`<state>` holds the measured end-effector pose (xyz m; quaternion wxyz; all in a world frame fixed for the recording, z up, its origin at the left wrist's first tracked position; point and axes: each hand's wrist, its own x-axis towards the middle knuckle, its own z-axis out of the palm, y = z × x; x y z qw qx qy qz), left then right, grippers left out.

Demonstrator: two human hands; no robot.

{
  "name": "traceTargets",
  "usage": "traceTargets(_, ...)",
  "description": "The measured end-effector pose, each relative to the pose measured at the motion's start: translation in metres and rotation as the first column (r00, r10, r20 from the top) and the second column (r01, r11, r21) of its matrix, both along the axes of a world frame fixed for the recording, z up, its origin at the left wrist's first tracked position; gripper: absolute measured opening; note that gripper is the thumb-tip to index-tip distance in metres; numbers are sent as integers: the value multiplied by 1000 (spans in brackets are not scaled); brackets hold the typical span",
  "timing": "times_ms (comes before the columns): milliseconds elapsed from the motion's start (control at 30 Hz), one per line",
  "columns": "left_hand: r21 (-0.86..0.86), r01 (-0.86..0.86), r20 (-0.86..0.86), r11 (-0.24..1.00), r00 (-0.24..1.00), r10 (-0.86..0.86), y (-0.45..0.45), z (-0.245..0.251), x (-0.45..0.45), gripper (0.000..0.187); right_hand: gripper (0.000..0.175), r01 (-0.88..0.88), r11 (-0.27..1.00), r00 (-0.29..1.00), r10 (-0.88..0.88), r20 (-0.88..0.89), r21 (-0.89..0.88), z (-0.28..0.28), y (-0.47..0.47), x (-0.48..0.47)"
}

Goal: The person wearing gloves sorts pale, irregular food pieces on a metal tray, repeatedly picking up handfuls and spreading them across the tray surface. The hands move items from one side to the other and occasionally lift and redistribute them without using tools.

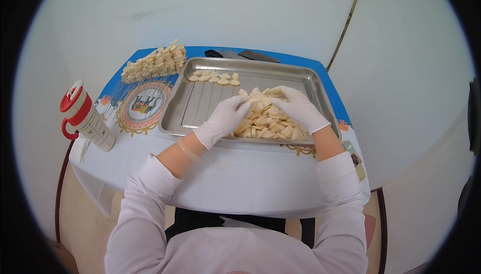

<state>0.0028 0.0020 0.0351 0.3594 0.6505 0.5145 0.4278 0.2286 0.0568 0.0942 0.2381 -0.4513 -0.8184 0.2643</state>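
A heap of pale, cut slices (272, 123), apparently a vegetable, fills the right front of a shallow steel tray (174, 123). At the top of this heap, my left hand (227, 116) and my right hand (298, 108), both in thin white gloves, cup slices between them. Their fingertips are partly hidden among the pieces. In the tray's back left corner lie short rows of slices on thin skewers (214, 78). Bare skewers (201, 103) stretch towards the front from these rows. More thin skewers (312, 93) lie along the tray's right side.
Behind the tray's left end is a stack of loaded skewers (156, 63), their bare ends pointing forward. A red-and-white bottle (88, 118) stands at the left. Dark flat items (259, 55) lie behind the tray. A phone-like object (355, 161) rests at the right edge of the tablecloth (248, 176).
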Motion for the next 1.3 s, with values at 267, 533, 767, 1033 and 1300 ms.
traceTargets(267, 453, -152, 201, 878, 977, 66, -3, -30, 29, 32, 22, 575, 748, 548, -653, 522, 332, -61, 67, 85)
traceTargets(533, 284, -184, 374, 941, 925, 68, 1, -44, 26, 31, 16, 610, 677, 311, -683, 661, 412, -71, 74, 81)
traceTargets(767, 306, -202, 421, 930, 905, 59, 8, -49, 24, 32, 23, 616, 725, 272, -564, 780, 309, -71, 81, 83)
traceTargets(1033, 282, -203, 443, 938, 895, 60, 9, -49, 23, 33, 27, 669, 692, 305, -588, 750, 271, -72, 81, 81)
traceTargets(1300, 226, -185, 474, 956, 878, 58, 8, -48, 22, 29, 26, 646, 704, 332, -607, 722, 295, -69, 75, 83)
